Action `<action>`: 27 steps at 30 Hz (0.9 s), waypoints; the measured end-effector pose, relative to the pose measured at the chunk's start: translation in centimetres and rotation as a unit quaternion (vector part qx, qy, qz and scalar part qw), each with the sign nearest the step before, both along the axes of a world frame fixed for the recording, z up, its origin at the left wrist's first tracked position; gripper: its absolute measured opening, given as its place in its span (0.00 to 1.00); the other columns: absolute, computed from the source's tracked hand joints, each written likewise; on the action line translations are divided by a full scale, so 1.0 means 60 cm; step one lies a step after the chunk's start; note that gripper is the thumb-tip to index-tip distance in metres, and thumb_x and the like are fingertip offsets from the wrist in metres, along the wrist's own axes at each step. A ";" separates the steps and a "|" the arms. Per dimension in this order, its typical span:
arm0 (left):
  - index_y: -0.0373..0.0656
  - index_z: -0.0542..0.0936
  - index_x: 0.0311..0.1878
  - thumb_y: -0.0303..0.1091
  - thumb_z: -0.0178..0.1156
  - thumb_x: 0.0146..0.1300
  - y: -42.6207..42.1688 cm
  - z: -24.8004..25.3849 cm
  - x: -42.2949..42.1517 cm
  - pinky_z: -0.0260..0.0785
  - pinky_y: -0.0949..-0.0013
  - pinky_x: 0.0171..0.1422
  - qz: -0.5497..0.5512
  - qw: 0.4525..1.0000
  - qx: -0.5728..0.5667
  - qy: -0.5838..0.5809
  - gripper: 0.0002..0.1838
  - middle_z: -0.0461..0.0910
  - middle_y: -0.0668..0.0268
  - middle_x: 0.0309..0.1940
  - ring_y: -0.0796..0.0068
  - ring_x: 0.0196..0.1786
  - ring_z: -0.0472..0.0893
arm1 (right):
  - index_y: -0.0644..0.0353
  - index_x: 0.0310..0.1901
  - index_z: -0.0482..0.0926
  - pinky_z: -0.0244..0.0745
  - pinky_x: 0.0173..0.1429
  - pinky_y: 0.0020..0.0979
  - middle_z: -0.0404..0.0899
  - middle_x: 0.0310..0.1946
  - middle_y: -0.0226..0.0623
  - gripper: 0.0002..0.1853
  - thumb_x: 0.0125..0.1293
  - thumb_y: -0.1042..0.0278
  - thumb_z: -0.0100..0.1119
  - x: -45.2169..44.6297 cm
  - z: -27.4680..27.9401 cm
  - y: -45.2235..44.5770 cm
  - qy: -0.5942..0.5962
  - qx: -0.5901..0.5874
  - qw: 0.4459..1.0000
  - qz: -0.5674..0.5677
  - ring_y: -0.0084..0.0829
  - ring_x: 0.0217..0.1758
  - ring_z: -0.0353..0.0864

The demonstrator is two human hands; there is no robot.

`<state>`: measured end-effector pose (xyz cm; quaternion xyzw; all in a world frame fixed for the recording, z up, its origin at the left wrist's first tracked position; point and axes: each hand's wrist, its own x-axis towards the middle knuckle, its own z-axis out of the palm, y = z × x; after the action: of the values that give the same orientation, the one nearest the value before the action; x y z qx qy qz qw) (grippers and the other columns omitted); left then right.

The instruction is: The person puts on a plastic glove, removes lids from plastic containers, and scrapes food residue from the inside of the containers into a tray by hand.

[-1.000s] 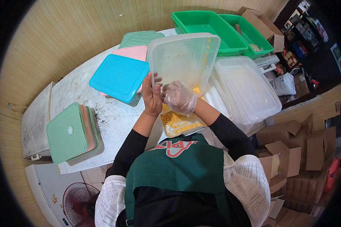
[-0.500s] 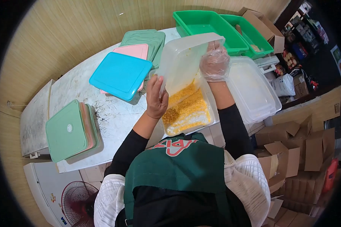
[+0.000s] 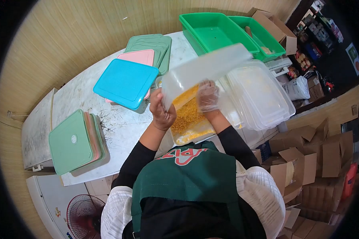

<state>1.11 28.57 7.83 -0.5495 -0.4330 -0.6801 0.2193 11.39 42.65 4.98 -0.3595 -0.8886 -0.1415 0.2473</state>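
Note:
My left hand grips the near left edge of a translucent plastic container, which is tipped up on its side. Below it is another clear container holding orange-yellow crumbs, with more crumbs visible close to the tilted one's opening. My right hand, in a thin clear plastic glove, is just above the crumbs, at the opening of the tilted container. Its fingers are blurred and partly lost in the glove, so their grip cannot be made out.
Stacked clear containers stand on the right. Green tubs sit at the back. Blue, pink and green lids lie left of the work, with more stacked lids farther left. Cardboard boxes and a fan are below.
My right hand has come down and left from the tilted container's upper right side to just above the crumbs. The tilted container has swung over, its far end now farther right.

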 end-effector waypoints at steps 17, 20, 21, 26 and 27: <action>0.39 0.69 0.45 0.33 0.65 0.49 0.001 -0.020 -0.033 0.68 0.66 0.43 0.050 0.996 -0.074 0.021 0.20 0.73 0.57 0.40 0.66 0.39 0.74 | 0.59 0.45 0.76 0.66 0.51 0.41 0.76 0.43 0.42 0.18 0.54 0.59 0.55 0.006 -0.088 0.038 0.379 -0.213 0.892 0.121 0.40 0.46 0.73; 0.38 0.71 0.41 0.38 0.63 0.51 0.004 0.024 -0.008 0.68 0.65 0.42 0.059 0.997 -0.037 -0.027 0.18 0.72 0.57 0.40 0.65 0.40 0.74 | 0.60 0.44 0.76 0.65 0.53 0.42 0.76 0.44 0.43 0.16 0.53 0.66 0.53 0.006 0.003 -0.003 0.161 -0.018 0.986 0.027 0.44 0.49 0.73; 0.38 0.72 0.39 0.40 0.63 0.51 0.004 0.033 -0.003 0.68 0.65 0.42 0.051 0.997 -0.029 -0.055 0.18 0.72 0.57 0.39 0.64 0.40 0.74 | 0.60 0.44 0.77 0.65 0.54 0.42 0.76 0.44 0.44 0.16 0.52 0.67 0.53 -0.001 -0.009 0.000 0.157 -0.015 0.987 0.020 0.45 0.49 0.72; 0.39 0.72 0.37 0.41 0.67 0.46 0.006 0.025 -0.013 0.68 0.66 0.40 0.104 0.993 -0.053 -0.010 0.20 0.72 0.59 0.35 0.63 0.37 0.75 | 0.62 0.41 0.77 0.64 0.53 0.43 0.76 0.41 0.45 0.15 0.50 0.69 0.53 -0.023 -0.038 -0.023 0.185 0.051 0.977 0.096 0.46 0.46 0.72; 0.39 0.72 0.37 0.40 0.68 0.45 0.008 0.024 -0.009 0.68 0.67 0.39 0.097 0.993 -0.057 -0.024 0.20 0.72 0.59 0.35 0.64 0.36 0.75 | 0.62 0.41 0.77 0.64 0.52 0.43 0.76 0.40 0.46 0.15 0.50 0.69 0.53 -0.026 -0.032 -0.035 0.193 0.060 0.972 0.116 0.46 0.45 0.72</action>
<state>0.60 29.04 9.27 -0.4998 -0.5275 -0.6431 0.2417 9.86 40.57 3.05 -0.2588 -0.8496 -0.0931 0.4500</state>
